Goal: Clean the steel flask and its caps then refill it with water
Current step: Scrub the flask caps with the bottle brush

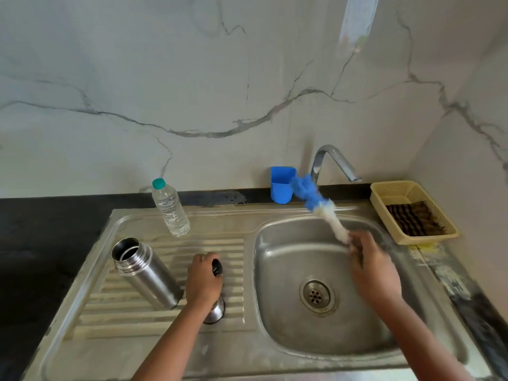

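The steel flask (pixel 144 273) stands open and uncapped on the ribbed drainboard (pixel 110 314) left of the sink basin. My left hand (pixel 203 281) grips a black cap (pixel 217 267) on the drainboard just right of the flask. A steel cap (pixel 215 312) lies partly hidden under that wrist. My right hand (pixel 371 268) holds the handle of a bottle brush (pixel 319 204) with blue and white bristles, raised over the back of the basin and blurred by motion.
A clear plastic water bottle (pixel 171 209) with a teal lid stands at the back of the drainboard. A blue cup (pixel 281 184) and the tap (pixel 334 160) are behind the sink basin (pixel 275 284). A beige basket (pixel 412 210) sits at the right.
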A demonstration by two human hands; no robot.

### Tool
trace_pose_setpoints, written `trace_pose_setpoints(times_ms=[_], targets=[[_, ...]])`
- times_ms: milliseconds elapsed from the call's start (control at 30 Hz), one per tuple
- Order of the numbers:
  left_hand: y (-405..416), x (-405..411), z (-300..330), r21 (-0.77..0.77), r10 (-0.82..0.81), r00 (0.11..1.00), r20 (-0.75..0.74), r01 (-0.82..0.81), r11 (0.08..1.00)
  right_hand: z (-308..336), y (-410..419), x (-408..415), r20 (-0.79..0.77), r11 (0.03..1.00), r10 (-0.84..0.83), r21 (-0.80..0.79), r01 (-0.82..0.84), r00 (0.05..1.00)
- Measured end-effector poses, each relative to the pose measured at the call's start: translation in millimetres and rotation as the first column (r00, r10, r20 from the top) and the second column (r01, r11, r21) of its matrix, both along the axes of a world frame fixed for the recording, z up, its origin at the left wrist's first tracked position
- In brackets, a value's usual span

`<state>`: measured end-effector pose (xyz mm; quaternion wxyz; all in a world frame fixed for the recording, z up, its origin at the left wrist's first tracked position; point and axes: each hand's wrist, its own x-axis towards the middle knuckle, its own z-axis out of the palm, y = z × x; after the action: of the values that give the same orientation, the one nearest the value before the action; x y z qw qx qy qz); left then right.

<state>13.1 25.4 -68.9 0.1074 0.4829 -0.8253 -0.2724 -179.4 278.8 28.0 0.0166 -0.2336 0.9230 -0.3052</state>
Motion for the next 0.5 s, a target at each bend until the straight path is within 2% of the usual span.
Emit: trace_pose_setpoints(times_ms=[100,167,200,233,300,367,500], targets=[[4.3,-8.4,15.2,0.047,0.039,0.983,-0.178,-0.031,0.998,25.9,-41.9,-31.1,-0.070,0.984,0.050,0.176,-0.037,0.996],[10.3,-17.6,28.4,0.201,0.104,0.929,-0.355,-0.033,0.979,35.6,-66.7,-44.8,-0.140,0.956,0.081,0.292,-0.037,0.987],[13.4,-22.1,35.9,0.356,0.199,0.873,-0.445,-0.031,0.934,39.2,-77.7,-50.1,-0.174,0.939,0.100,0.342,-0.036,0.980],[17.2,-26.6,43.7,0.540,0.331,0.799,-0.503,-0.008,0.841,42.0,-88.5,-54.9,-0.205,0.916,0.129,0.398,-0.037,0.970],[24.6,-32.5,56.6,0.798,0.557,0.658,-0.506,0.113,0.592,47.3,-108.4,-63.3,-0.271,0.849,0.199,0.527,-0.028,0.942],[29.9,-35.4,62.0,0.870,0.660,0.588,-0.467,0.171,0.463,53.5,-126.9,-71.7,-0.308,0.784,0.261,0.620,-0.015,0.915],[38.1,-37.6,59.1,0.923,0.770,0.511,-0.383,0.188,0.335,61.6,-153.9,-84.5,-0.296,0.709,0.327,0.705,-0.026,0.897]])
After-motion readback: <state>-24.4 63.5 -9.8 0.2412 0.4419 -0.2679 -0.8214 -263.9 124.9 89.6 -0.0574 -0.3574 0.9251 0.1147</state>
